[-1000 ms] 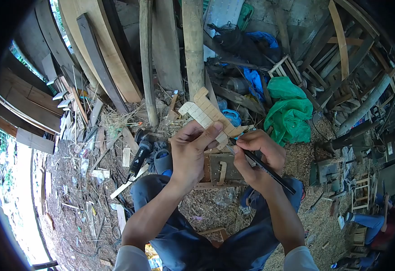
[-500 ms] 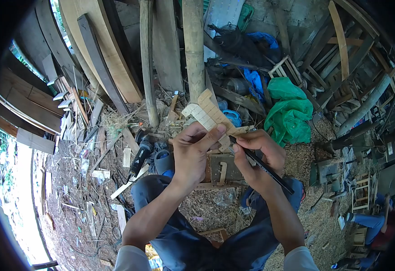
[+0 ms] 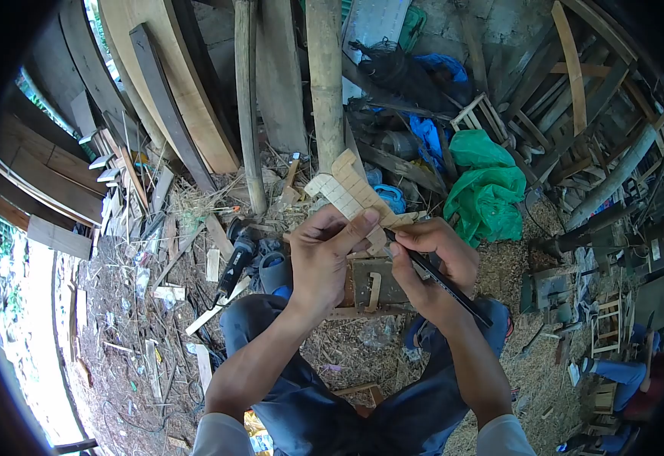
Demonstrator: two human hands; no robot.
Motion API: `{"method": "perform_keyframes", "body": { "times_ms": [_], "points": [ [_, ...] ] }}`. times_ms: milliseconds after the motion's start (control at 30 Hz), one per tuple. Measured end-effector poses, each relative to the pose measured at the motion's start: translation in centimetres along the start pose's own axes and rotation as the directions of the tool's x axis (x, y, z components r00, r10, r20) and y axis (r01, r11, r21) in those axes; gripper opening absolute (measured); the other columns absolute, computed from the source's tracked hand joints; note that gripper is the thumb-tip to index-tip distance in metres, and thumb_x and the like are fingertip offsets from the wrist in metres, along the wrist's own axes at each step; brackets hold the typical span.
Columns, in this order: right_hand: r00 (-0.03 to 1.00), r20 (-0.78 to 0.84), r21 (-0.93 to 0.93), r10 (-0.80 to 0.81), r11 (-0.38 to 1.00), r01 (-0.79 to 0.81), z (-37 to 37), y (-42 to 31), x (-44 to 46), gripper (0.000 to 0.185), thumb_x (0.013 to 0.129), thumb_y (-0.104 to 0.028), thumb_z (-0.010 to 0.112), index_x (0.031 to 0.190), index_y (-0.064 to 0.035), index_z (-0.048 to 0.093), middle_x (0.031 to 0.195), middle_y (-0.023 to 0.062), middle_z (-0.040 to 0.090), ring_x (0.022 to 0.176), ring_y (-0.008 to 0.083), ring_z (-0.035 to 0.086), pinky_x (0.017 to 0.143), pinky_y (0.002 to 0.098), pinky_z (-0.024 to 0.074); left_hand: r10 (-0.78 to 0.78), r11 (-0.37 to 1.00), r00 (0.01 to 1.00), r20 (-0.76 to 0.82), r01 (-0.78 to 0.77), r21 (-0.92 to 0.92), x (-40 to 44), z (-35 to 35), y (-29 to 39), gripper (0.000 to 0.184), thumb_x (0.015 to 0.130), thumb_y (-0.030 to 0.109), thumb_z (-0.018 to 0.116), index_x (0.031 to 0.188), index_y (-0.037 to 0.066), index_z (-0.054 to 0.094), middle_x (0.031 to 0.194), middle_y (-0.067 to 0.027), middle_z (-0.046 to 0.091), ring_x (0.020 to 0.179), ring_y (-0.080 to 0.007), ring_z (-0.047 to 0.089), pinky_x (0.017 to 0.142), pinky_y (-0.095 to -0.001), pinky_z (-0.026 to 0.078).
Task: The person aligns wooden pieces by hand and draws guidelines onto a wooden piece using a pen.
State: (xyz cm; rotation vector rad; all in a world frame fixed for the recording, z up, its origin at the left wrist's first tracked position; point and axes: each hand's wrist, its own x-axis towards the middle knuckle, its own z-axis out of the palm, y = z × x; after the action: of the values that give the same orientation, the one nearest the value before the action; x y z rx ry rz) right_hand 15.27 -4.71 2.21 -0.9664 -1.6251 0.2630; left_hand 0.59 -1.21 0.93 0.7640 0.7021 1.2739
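Note:
My left hand [image 3: 320, 254] is closed on a pale, flat wooden cutout [image 3: 353, 188] with an irregular outline and a grid of dark lines. The thumb presses on its face. Between the thumb and fingers of my right hand [image 3: 442, 262] is a slim black pen-like tool [image 3: 451, 290], its tip at the cutout's lower right edge. Its exact kind does not show. Below the hands a small C-shaped wooden piece [image 3: 374, 291] rests on a dark block [image 3: 394, 283] between my knees.
A power tool [image 3: 237, 262] lies on the scrap-strewn ground at left, beside a grey slipper [image 3: 275, 272]. Long boards [image 3: 187, 83] lean behind, next to a round post [image 3: 324, 83]. A green plastic bag [image 3: 485, 190] lies at right. Another person's leg [image 3: 622, 372] shows at far right.
The tail end of the black tool has shifted very slightly. Both hands and the cutout otherwise stay in nearly the same place.

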Motion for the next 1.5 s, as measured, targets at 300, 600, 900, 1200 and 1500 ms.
{"method": "perform_keyframes", "body": {
  "times_ms": [300,600,900,1200,1500],
  "points": [
    [1.000,-0.002,0.004,0.018,1.000,-0.018,0.0,0.0,0.0,0.019,0.068,0.005,0.071,0.084,0.0010,0.061,0.081,0.0125,0.065,0.072,0.0245,0.064,0.063,0.0305,0.0498,0.002,1.000,1.000,-0.003,-0.002,-0.006,0.0,0.1,0.0,0.015,0.083,0.008,0.070,0.095,-0.001,0.067,0.091,-0.0091,0.068,0.081,-0.0114,0.064,0.071,-0.0260,0.053],
    [1.000,-0.012,0.000,0.020,1.000,-0.020,0.1,-0.1,0.0,0.019,0.068,0.005,0.071,0.084,0.0010,0.061,0.080,0.0127,0.064,0.071,0.0247,0.064,0.062,0.0304,0.0497,0.006,1.000,1.000,-0.008,-0.006,0.026,0.0,0.1,0.0,0.015,0.083,0.009,0.070,0.094,0.000,0.067,0.091,-0.0089,0.068,0.081,-0.0118,0.065,0.073,-0.0268,0.054],
    [0.969,-0.167,0.005,0.181,0.983,-0.182,-0.5,-0.1,0.5,0.012,0.084,-0.005,0.064,0.093,0.0017,0.063,0.083,0.0115,0.064,0.074,0.0197,0.064,0.066,0.0281,0.0490,-0.014,1.000,1.000,-0.013,0.014,0.000,0.0,0.2,0.2,0.017,0.082,0.009,0.071,0.095,-0.001,0.066,0.090,-0.0095,0.068,0.081,-0.0127,0.065,0.072,-0.0276,0.055],
    [0.930,0.011,0.113,0.368,0.923,-0.367,0.1,0.7,-0.1,0.016,0.086,-0.010,0.064,0.099,-0.0001,0.066,0.087,0.0104,0.064,0.073,0.0131,0.061,0.064,0.0248,0.0467,-0.044,0.999,0.999,0.023,0.044,0.006,0.1,0.1,-0.2,0.018,0.082,0.007,0.070,0.096,-0.004,0.065,0.090,-0.0111,0.068,0.081,-0.0140,0.065,0.073,-0.0285,0.055],
    [0.921,0.018,0.091,0.389,0.917,-0.389,-0.2,0.8,0.1,0.015,0.085,-0.005,0.065,0.099,0.0004,0.067,0.086,0.0079,0.064,0.070,0.0085,0.058,0.059,0.0209,0.0439,-0.074,0.991,0.997,0.019,0.072,0.114,0.4,-0.1,-0.5,0.021,0.083,0.012,0.070,0.098,-0.003,0.065,0.088,-0.0090,0.067,0.079,-0.0113,0.064,0.070,-0.0245,0.053]
  ]
}}
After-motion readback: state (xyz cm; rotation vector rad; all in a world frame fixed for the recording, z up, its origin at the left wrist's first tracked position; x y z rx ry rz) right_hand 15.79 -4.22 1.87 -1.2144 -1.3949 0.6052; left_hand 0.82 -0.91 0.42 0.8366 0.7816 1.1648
